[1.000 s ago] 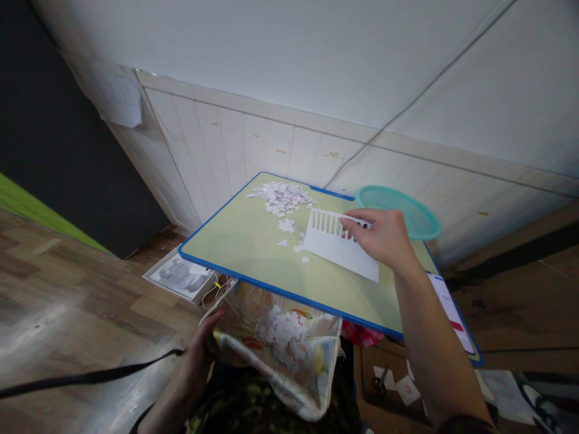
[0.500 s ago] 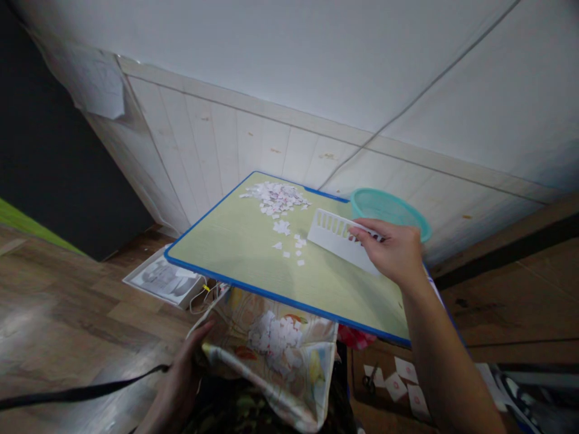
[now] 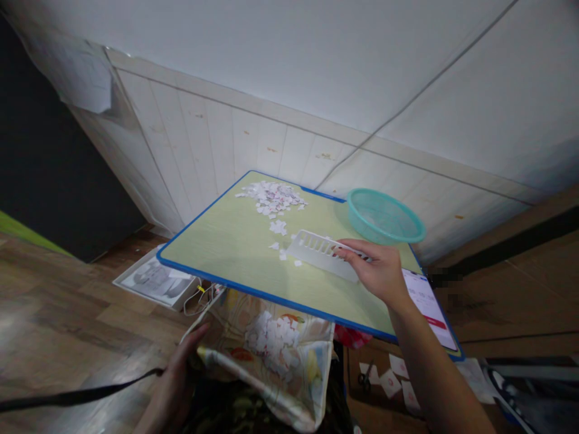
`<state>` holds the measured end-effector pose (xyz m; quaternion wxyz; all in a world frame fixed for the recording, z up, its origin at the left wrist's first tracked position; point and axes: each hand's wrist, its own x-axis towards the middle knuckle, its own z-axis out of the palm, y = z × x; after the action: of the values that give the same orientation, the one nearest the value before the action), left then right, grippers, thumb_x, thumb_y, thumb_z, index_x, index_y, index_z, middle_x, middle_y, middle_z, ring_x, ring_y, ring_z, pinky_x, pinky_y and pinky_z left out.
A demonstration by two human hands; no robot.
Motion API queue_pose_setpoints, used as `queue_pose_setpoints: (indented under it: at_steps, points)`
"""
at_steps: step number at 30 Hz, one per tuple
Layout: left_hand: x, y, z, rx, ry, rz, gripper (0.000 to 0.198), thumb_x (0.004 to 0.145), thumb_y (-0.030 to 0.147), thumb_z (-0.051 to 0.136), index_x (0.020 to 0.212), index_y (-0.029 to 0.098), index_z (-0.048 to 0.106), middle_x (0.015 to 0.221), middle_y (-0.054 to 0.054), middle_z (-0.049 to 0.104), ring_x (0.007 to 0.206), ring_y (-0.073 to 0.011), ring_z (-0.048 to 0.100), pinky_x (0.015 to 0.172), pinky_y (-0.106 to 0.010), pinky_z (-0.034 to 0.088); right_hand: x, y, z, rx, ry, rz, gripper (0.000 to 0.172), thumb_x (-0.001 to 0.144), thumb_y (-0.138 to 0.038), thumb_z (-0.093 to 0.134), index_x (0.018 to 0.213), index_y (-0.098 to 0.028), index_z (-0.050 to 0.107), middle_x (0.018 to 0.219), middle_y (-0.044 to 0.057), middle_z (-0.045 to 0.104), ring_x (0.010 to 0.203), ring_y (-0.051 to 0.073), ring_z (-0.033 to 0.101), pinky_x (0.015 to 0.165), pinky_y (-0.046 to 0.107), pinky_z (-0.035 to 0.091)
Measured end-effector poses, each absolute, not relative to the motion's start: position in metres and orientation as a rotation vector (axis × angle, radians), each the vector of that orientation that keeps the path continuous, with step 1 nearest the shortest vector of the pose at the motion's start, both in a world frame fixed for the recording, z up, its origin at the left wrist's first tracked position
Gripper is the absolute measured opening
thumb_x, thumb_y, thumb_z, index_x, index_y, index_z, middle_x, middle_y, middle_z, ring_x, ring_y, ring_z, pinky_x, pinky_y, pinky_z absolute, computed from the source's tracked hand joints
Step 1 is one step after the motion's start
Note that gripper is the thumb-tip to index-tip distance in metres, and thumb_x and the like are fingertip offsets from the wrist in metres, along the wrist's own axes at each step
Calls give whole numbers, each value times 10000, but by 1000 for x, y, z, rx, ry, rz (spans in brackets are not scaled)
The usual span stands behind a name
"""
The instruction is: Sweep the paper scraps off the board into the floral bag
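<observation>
My right hand [image 3: 377, 271] grips a white slotted plastic strip [image 3: 319, 258] by its slotted upper side, low over the table [image 3: 217, 241]. Small white paper pieces [image 3: 278, 227] lie by the strip's left end, some partly hidden behind it. Farther back is a larger heap of paper pieces [image 3: 274, 198]. Below the table's near edge, my left hand [image 3: 183, 364] is closed on the left edge of a fruit-patterned cloth [image 3: 312, 386], its fingers partly hidden. More paper pieces [image 3: 274, 340] rest in the cloth's hollow.
A turquoise basin [image 3: 384, 217] stands at the table's back right corner. A phone [image 3: 432, 310] lies along the right edge. Below are scissors [image 3: 365, 378], printed cards [image 3: 389, 383] and a white box [image 3: 156, 280]. The wall [image 3: 217, 120] borders the back.
My right hand has moved left and nearer with the plastic strip, which now covers some loose paper pieces. More of the basin and the phone shows. My left hand still grips the cloth.
</observation>
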<state>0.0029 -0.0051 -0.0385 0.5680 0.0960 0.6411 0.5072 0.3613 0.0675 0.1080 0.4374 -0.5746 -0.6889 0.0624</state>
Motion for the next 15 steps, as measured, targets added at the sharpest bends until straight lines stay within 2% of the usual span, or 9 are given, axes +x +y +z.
queue_pose_setpoints:
  at_steps: [4,8,11,15]
  points:
    - [-2,-4,-47,219,1494,1174,322,621,361,809,920,244,823,1128,-65,807,1272,-390,634,683,-325,588,361,73,110,-1410,-1703,100,159,884,-396,770,950,-305,882,961,49,848,790,275,810,732,380,648]
    - [4,-8,-38,271,1487,1225,295,651,356,796,921,243,824,1185,-59,803,1322,-382,610,777,-340,588,360,76,109,-1348,-1670,74,158,885,-368,768,942,-272,879,934,47,850,768,247,810,710,336,647]
    - [9,-9,-27,240,1458,1184,292,696,373,796,953,236,821,1152,-75,810,1281,-385,641,822,-380,598,361,78,106,-1295,-1703,100,147,877,-341,778,941,-256,878,932,44,851,752,229,810,696,308,645]
    - [6,-6,-26,192,1441,1131,281,704,373,791,944,229,813,1099,-92,812,1211,-398,676,760,-398,610,370,86,98,-1312,-1676,8,157,893,-347,769,970,-262,876,965,45,851,791,240,818,697,316,647]
